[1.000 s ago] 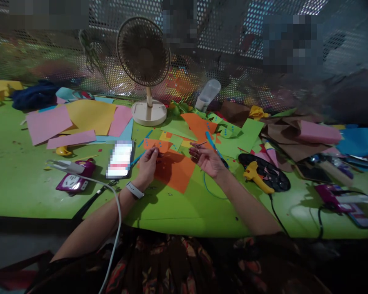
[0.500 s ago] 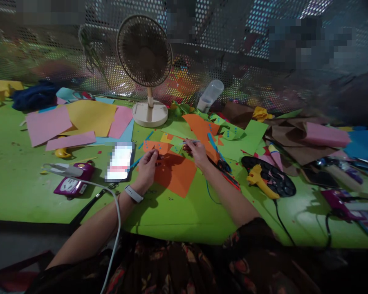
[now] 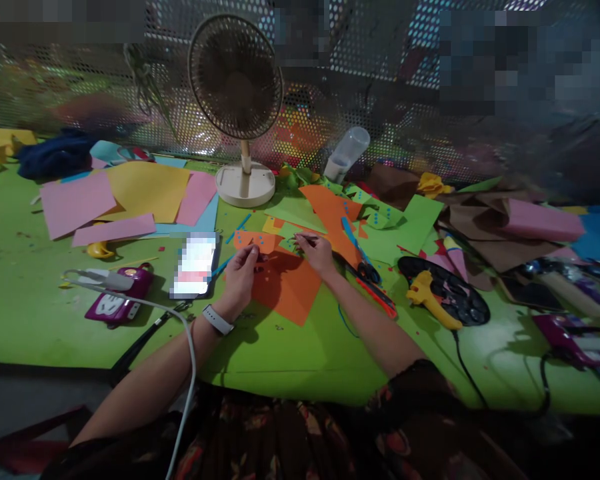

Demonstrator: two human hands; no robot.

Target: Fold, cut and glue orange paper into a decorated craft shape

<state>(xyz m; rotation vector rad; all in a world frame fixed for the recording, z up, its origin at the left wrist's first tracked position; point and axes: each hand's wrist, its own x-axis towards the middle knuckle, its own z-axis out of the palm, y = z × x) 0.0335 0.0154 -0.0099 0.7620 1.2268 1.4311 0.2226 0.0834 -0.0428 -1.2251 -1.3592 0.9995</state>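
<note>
the left hand (image 3: pixel 239 283) is above the green table (image 3: pixel 280 370), with a watch (image 3: pixel 217 320) on its wrist; its thumb and first finger are pressed together at the tips, just at the lower edge of the orange dotted piece (image 3: pixel 246 238); i cannot tell if paper is between them; the right hand (image 3: pixel 318 256) is on the other side of this piece, near the small green piece (image 3: pixel 289 244); its fingers are drawn together at the tips, but what they pinch is too small to tell; the 2 hands are apart; under and between them lies the orange sheet (image 3: pixel 296 293) on the table; to the right of the right hand there are scissors (image 3: pixel 369 272) and a red cutter (image 3: pixel 377 299); farther right, a yellow glue gun (image 3: pixel 434 303) lies over a black tray (image 3: pixel 475 313); a phone (image 3: pixel 195 267) with a bright screen lies left of the left hand; behind it stands a fan (image 3: pixel 245 187).
</note>
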